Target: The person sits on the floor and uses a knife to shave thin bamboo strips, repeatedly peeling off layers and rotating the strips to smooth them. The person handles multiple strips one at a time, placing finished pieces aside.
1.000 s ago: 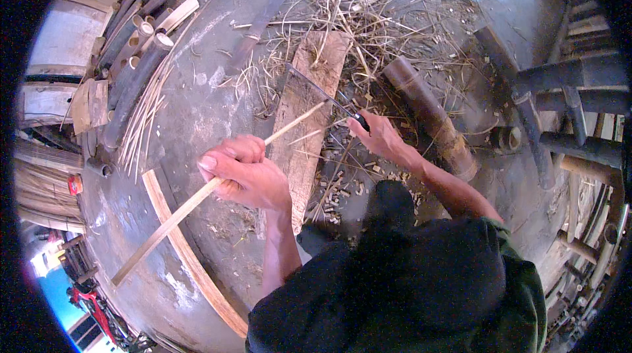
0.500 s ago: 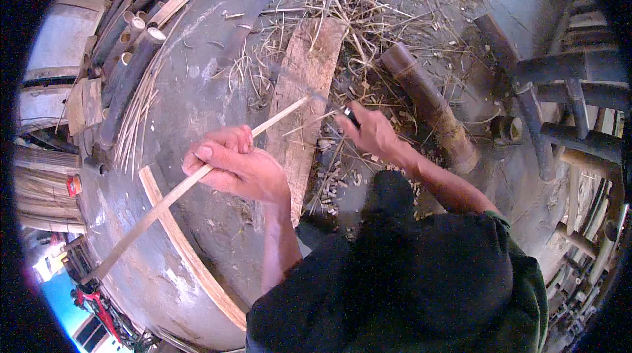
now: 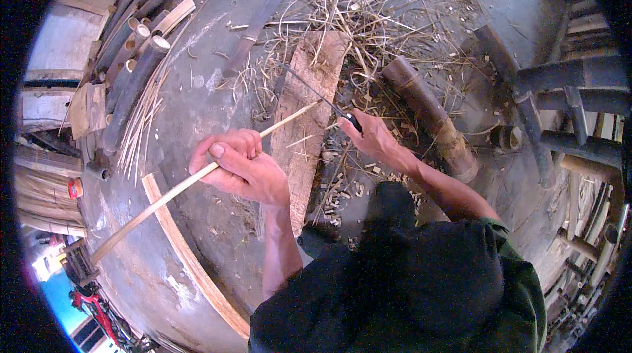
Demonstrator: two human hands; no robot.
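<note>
My left hand point(image 3: 240, 165) is closed round a long pale bamboo strip point(image 3: 158, 209), which runs slantwise from the lower left up over a rough wooden board point(image 3: 289, 168). My right hand point(image 3: 375, 137) grips the black handle of a knife. Its thin dark blade point(image 3: 309, 86) points up and left across the board, close by the strip's upper tip. Whether blade and strip touch, I cannot tell. Beneath the knife hand, a short thin strip point(image 3: 306, 137) sticks out over the board.
Shavings point(image 3: 368, 17) lie heaped beyond the board, with small cut bits point(image 3: 342, 191) beside it. A large blade point(image 3: 276, 4) lies at the back. Thick bamboo pieces point(image 3: 421, 103) are on the right, more tubes point(image 3: 138, 83) at left. A split length point(image 3: 187, 254) rests nearer me.
The knife blade, blurred before, now shows sharply, its angle more upward. The strip's upper tip sits slightly farther right and lower in the picture. Both hands keep their hold.
</note>
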